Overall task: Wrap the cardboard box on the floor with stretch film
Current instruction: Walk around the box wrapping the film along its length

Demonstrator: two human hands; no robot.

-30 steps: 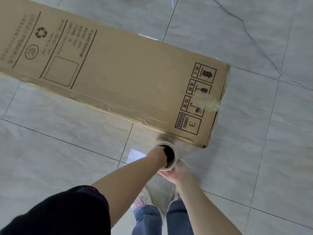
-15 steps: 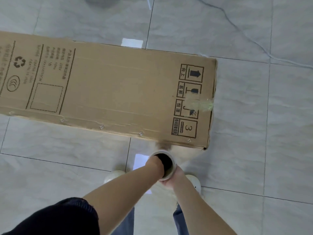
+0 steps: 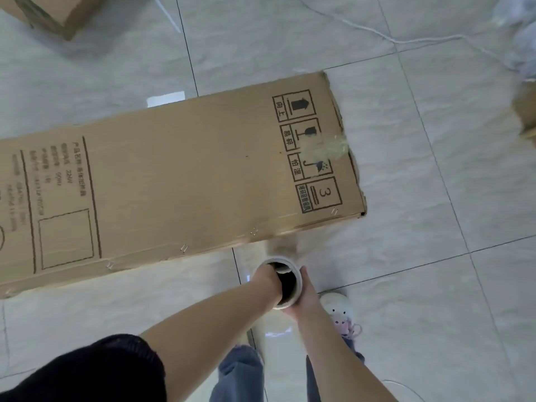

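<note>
The tiled floor (image 3: 435, 198) is filling the view, pale grey with dark grout lines, and the long cardboard box (image 3: 179, 181) is lying flat on it, running from the left edge toward the centre-right, its printed handling symbols sitting near its right end. A patch of crinkled clear film is clinging to the box's top face at that right end, over the symbols and just beside the end edge. The person is standing at the box's near long side, dark sleeve (image 3: 87, 372) covering the left upper arm and blue jeans (image 3: 240, 375) showing below. A second, smaller cardboard box (image 3: 49, 13) is lying at the top left corner, well apart from the long one, and a white cord (image 3: 406, 40) is trailing across the tiles at the top right. A pale shoe (image 3: 338, 310) is resting on the floor just right of the hands. The stretch film roll (image 3: 297, 275) is standing upright near the box's near edge, its hollow core facing the camera, and a hazy sheet of film is running from it toward the box's lower right corner. The left hand (image 3: 268, 281) is gripping the roll with fingers tucked into the core, and the right hand (image 3: 306, 297) is wrapping around the outside of the roll from the right.
</note>
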